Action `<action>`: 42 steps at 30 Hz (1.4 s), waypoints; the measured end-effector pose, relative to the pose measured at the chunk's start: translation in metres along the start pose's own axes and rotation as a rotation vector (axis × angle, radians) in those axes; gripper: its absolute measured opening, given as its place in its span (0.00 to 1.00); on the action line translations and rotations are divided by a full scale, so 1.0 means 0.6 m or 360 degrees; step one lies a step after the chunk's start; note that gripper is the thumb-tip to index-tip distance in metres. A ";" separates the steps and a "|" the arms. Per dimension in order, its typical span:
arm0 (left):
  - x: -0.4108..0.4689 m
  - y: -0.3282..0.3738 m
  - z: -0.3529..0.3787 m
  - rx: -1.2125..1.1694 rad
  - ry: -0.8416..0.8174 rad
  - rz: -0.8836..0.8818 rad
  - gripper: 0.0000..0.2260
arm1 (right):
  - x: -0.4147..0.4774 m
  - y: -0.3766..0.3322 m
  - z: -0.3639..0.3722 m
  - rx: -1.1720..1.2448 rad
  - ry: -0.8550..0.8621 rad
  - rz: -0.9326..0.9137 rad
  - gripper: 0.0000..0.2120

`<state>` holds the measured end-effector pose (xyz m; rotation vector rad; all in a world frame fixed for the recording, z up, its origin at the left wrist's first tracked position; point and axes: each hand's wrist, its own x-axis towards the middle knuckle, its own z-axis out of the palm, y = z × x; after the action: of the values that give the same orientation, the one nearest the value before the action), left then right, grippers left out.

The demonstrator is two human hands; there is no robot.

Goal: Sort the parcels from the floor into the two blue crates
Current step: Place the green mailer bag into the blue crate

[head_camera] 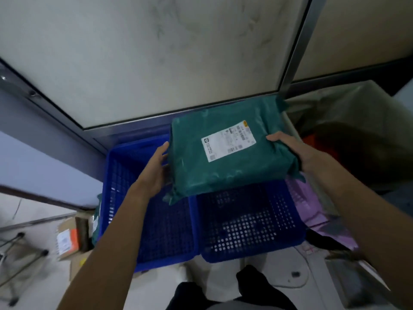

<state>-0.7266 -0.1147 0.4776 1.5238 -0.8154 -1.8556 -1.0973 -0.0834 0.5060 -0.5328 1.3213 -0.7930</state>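
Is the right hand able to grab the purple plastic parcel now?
Probably not yet: the right hand grips the green plastic parcel. The purple plastic parcel lies right beside the blue plastic crate, likely reachable afterwards.

green parcel (230, 151) tilted above two blue crates (248, 222)

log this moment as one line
left crate: looks empty | right crate: looks empty | green parcel: held above both, label up | left grip: flat against its side | right grip: clasps its edge
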 end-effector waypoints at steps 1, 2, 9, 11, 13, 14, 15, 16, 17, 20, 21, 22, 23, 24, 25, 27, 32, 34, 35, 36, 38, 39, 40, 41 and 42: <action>-0.003 -0.006 0.019 -0.0051 -0.0044 -0.0006 0.27 | 0.009 -0.019 -0.004 -0.0050 -0.0052 0.0063 0.20; -0.007 -0.012 0.037 -0.0145 -0.0035 -0.0014 0.25 | 0.019 -0.038 -0.006 -0.0104 -0.0104 0.0104 0.18; 0.008 -0.052 0.083 -0.0732 0.0323 -0.0052 0.20 | 0.078 -0.092 -0.002 0.0017 -0.0101 -0.0018 0.23; 0.024 -0.057 0.086 -0.0862 0.0329 -0.0068 0.21 | 0.107 -0.070 -0.005 0.0325 0.0062 -0.0073 0.31; 0.037 -0.055 0.098 -0.0946 0.0339 -0.0081 0.21 | 0.132 -0.037 0.001 0.0533 0.0189 -0.0063 0.39; 0.044 -0.056 0.105 -0.0974 0.0336 -0.0070 0.20 | 0.141 -0.016 0.009 0.0535 0.0205 -0.0036 0.39; 0.053 -0.059 0.114 -0.0988 0.0331 -0.0060 0.19 | 0.146 0.007 0.022 0.0479 0.0203 0.0020 0.38; 0.061 -0.064 0.124 -0.0981 0.0332 -0.0069 0.18 | 0.149 0.032 0.038 0.0367 0.0191 0.0077 0.38; 0.069 -0.071 0.135 -0.0960 0.0345 -0.0096 0.17 | 0.150 0.056 0.055 0.0254 0.0147 0.0124 0.37; 0.086 -0.108 0.164 -0.0930 0.0377 -0.0189 0.18 | 0.154 0.120 0.088 0.0091 -0.0023 0.0158 0.28; 0.088 -0.123 0.170 -0.0933 0.0381 -0.0214 0.19 | 0.156 0.138 0.087 0.0087 -0.0037 0.0162 0.28; 0.089 -0.140 0.173 -0.0943 0.0388 -0.0243 0.20 | 0.158 0.153 0.083 0.0116 -0.0037 0.0182 0.27; 0.091 -0.158 0.173 -0.0947 0.0386 -0.0279 0.20 | 0.159 0.166 0.076 0.0136 -0.0043 0.0205 0.26; 0.090 -0.176 0.172 -0.0944 0.0366 -0.0323 0.21 | 0.160 0.179 0.067 0.0146 -0.0057 0.0214 0.23; 0.088 -0.193 0.171 -0.0929 0.0335 -0.0375 0.22 | 0.164 0.191 0.058 0.0142 -0.0049 0.0227 0.23; 0.085 -0.222 0.168 -0.0847 0.0267 -0.0477 0.22 | 0.170 0.213 0.040 0.0098 -0.0007 0.0254 0.25; 0.096 -0.292 0.139 -0.0569 0.0407 -0.0602 0.29 | 0.188 0.250 0.003 -0.0087 0.0128 0.0258 0.42; 0.105 -0.314 0.122 -0.0390 0.0425 -0.0664 0.33 | 0.195 0.264 -0.013 -0.0172 0.0131 0.0230 0.41; 0.112 -0.325 0.117 -0.0304 0.0390 -0.0698 0.33 | 0.201 0.270 -0.020 -0.0215 0.0135 0.0225 0.41; 0.120 -0.337 0.114 -0.0241 0.0345 -0.0733 0.32 | 0.209 0.276 -0.025 -0.0245 0.0134 0.0226 0.41; 0.143 -0.365 0.113 -0.0176 0.0316 -0.0781 0.29 | 0.233 0.292 -0.031 -0.0272 0.0153 0.0232 0.38; 0.156 -0.379 0.114 -0.0160 0.0342 -0.0792 0.28 | 0.246 0.299 -0.031 -0.0269 0.0163 0.0241 0.37; 0.166 -0.389 0.118 -0.0146 0.0383 -0.0800 0.27 | 0.259 0.306 -0.031 -0.0262 0.0166 0.0259 0.37; 0.184 -0.403 0.121 -0.0144 0.0421 -0.0798 0.26 | 0.280 0.318 -0.033 -0.0265 0.0167 0.0273 0.38; 0.201 -0.417 0.125 -0.0144 0.0451 -0.0793 0.24 | 0.303 0.330 -0.036 -0.0276 0.0150 0.0278 0.40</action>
<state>-0.8362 -0.0426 0.2219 2.0011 -0.2272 -1.9080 -1.0682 -0.0945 0.2380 -0.5135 1.5105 -0.5688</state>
